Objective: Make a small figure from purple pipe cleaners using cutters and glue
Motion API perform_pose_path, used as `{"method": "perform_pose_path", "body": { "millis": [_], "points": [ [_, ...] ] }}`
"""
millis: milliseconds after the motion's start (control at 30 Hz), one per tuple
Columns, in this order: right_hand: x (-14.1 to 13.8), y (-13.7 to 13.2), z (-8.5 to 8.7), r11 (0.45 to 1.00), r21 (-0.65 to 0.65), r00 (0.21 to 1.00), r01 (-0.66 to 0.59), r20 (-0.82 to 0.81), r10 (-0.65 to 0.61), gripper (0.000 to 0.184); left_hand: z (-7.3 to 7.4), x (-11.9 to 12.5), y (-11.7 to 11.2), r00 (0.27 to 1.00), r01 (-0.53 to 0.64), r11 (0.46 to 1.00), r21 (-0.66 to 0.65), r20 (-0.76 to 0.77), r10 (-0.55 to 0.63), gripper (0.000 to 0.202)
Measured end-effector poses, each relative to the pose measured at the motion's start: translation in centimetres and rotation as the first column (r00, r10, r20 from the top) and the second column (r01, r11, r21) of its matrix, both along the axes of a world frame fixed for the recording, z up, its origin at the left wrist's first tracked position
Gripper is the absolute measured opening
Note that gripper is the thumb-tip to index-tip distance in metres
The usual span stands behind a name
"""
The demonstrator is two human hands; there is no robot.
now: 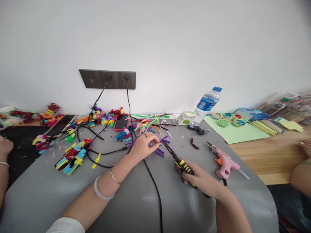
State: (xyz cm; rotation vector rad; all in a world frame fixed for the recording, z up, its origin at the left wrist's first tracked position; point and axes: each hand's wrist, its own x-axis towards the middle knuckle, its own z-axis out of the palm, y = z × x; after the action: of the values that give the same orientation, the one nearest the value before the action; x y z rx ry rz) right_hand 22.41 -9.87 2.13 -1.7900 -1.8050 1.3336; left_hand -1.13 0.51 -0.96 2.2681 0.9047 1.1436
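Over the middle of the grey table (116,200), my left hand (146,145) pinches a purple pipe cleaner (164,138) between thumb and fingers. My right hand (196,176) is wrapped round the yellow-and-black handles of long-nose pliers (173,153). The pliers' jaws point up and left, their tips right at the pipe cleaner; whether they bite on it is too small to tell. More purple pipe cleaner pieces (159,152) lie just below and beside my left fingers. A blue fuzzy piece (123,134) lies to the left of my left hand.
A pink glue gun (227,163) lies at right, near car keys (198,130). A tilted water bottle (206,105) and a drink carton (186,118) stand at the back. Black cables (153,181) cross the table. Pipe-cleaner figures (74,155) lie left; other people's arms (5,149) show at both sides.
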Motion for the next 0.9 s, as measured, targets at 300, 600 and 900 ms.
{"method": "perform_pose_path", "body": {
  "millis": [300,600,900],
  "points": [
    [0.03,-0.12,-0.27,1.0,-0.001,0.999,-0.004,0.048,0.004,0.018,-0.07,0.06,-0.11,1.0,-0.014,1.0,-0.023,-0.004,0.014,0.005],
    [-0.1,-0.15,-0.19,1.0,0.005,0.998,0.012,0.064,-0.012,0.024,-0.04,0.12,-0.15,0.999,-0.038,0.999,-0.017,-0.006,0.038,0.006],
    [-0.02,-0.14,-0.36,0.999,0.02,0.999,0.031,0.04,-0.032,0.023,-0.27,0.12,-0.08,0.999,-0.04,0.999,-0.003,-0.01,0.04,0.003]
  ]
}}
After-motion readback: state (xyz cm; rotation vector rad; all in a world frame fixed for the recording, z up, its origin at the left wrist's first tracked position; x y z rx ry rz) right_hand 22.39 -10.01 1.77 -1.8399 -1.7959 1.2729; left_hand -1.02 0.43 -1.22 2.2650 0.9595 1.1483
